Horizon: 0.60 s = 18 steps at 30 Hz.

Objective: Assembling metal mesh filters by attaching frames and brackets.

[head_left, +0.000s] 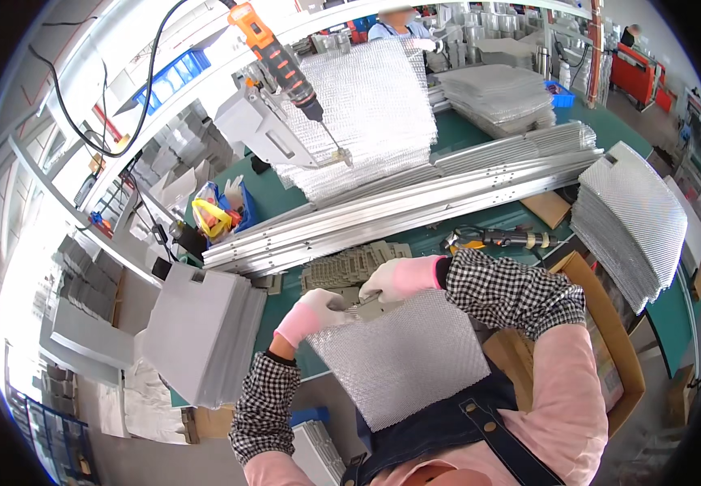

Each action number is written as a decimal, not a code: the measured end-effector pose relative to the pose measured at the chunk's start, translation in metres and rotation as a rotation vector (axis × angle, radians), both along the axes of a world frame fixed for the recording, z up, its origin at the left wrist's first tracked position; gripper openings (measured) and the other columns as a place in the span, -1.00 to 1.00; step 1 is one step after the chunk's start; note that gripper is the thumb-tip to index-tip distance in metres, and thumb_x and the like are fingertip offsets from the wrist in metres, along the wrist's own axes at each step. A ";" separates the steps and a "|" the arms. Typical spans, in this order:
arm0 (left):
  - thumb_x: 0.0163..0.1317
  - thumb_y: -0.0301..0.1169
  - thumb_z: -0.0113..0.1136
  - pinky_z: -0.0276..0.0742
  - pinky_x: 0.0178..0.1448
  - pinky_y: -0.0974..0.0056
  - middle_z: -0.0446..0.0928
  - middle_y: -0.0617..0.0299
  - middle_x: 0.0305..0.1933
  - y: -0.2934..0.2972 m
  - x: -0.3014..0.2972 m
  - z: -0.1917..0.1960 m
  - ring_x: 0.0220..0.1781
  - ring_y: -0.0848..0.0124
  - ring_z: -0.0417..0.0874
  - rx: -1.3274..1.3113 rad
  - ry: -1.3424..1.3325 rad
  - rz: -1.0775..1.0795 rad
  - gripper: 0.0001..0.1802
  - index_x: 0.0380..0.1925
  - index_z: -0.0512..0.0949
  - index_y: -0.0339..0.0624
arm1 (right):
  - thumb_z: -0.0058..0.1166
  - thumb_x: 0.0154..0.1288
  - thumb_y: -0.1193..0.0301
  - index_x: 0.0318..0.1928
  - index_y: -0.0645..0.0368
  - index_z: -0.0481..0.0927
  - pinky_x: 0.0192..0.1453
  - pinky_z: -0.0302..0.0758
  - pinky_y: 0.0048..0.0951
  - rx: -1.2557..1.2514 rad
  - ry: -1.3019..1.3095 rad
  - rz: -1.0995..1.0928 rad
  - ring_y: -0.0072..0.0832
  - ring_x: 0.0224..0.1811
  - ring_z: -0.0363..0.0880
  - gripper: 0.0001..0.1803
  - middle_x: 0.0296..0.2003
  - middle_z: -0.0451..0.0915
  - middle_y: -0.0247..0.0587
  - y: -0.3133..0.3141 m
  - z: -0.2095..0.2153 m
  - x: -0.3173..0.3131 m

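A silvery textured mesh panel (403,356) leans between the green table's near edge and my apron. My left hand (315,314), in a white glove with a pink cuff, is closed on the panel's upper left corner. At the panel's top edge, my right hand (399,279), gloved alike, pinches a small flat grey piece (373,309). The fingertips of both hands are partly hidden. Just beyond them lies a heap of similar small grey pieces (342,269).
Long aluminium rails (415,198) cross the table behind the heap. An orange power screwdriver (273,61) hangs over it. Grey panels (196,332) stand stacked at left, mesh panels (638,215) at right. A cardboard box (617,348) sits by my right arm. A co-worker (399,26) stands across.
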State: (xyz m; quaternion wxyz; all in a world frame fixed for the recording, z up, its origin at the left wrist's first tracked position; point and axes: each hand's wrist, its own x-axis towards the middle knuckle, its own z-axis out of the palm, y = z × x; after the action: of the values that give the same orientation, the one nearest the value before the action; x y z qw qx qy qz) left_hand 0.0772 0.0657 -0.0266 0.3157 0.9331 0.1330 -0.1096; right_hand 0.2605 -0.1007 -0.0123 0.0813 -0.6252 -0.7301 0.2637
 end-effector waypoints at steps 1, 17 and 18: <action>0.10 -0.13 0.41 0.59 -0.01 0.30 0.71 0.03 -0.12 0.016 -0.006 -0.010 -0.13 0.32 0.72 -0.153 -0.108 0.051 -0.46 -0.06 0.65 -0.35 | 0.04 0.37 0.39 0.23 0.04 0.53 0.26 0.49 -0.22 0.025 -0.137 -0.032 -0.23 0.15 0.59 -0.58 0.10 0.62 -0.11 -0.001 0.006 0.003; 0.50 0.20 -0.25 0.29 0.45 0.12 0.42 -0.03 0.35 0.004 -0.073 -0.150 0.33 0.20 0.46 -1.171 -0.867 0.710 -0.16 0.36 0.30 -0.41 | 0.22 0.23 0.26 -0.03 0.01 0.66 0.21 0.48 -0.09 0.261 -0.521 -0.810 -0.07 0.18 0.50 -0.70 0.05 0.52 -0.01 -0.048 -0.028 0.239; 0.50 0.08 -0.09 0.37 0.38 0.19 0.48 0.01 0.27 0.000 -0.076 -0.152 0.27 0.28 0.51 -1.217 -0.933 0.726 -0.26 0.32 0.35 -0.41 | 0.24 0.22 0.31 -0.03 0.03 0.66 0.21 0.47 -0.10 0.289 -0.427 -0.783 -0.06 0.17 0.49 -0.70 0.05 0.52 -0.01 -0.050 -0.029 0.242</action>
State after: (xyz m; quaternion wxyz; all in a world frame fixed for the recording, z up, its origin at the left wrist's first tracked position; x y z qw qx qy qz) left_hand 0.0016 0.0658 -0.1789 0.8009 0.4496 0.1981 0.3423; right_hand 0.5028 -0.1507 -0.0409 0.1089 -0.8761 -0.4689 -0.0256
